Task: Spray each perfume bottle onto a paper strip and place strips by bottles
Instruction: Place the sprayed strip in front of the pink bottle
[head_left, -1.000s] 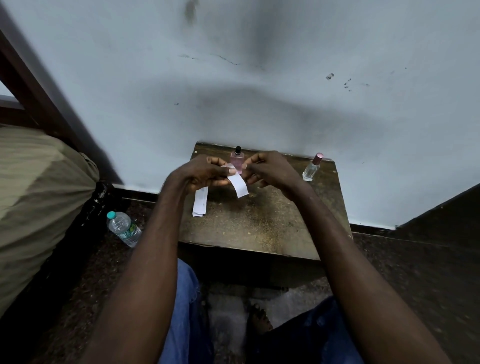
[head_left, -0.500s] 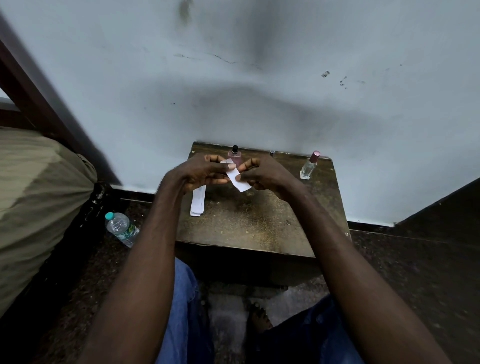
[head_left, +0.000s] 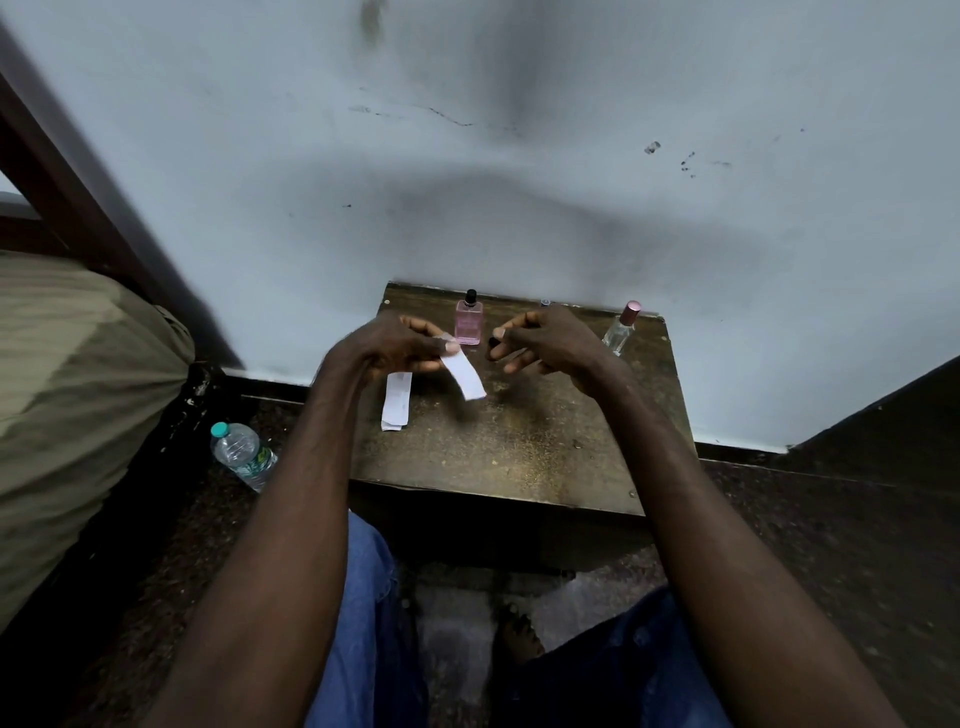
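A pink square perfume bottle (head_left: 468, 325) with a black nozzle stands at the back of the small wooden table (head_left: 519, 457). A clear bottle with a pink cap (head_left: 621, 328) stands at the back right. The top of a third bottle (head_left: 545, 302) peeks out behind my right hand. My left hand (head_left: 395, 343) pinches one white paper strip (head_left: 466, 376), which hangs just in front of the pink bottle. My right hand (head_left: 545, 338) hovers to the right of that bottle with its fingers apart and holds nothing. More strips (head_left: 397, 400) lie stacked on the table under my left wrist.
The table stands against a pale wall (head_left: 519, 182). A plastic water bottle (head_left: 241, 454) lies on the dark floor to the left, beside an olive-covered bed (head_left: 78, 389). My knees in blue jeans (head_left: 363, 623) are just before the table's front edge.
My two hands have drawn apart. The right hand has let go of the strip and moved right; the strip now hangs from the left hand alone.
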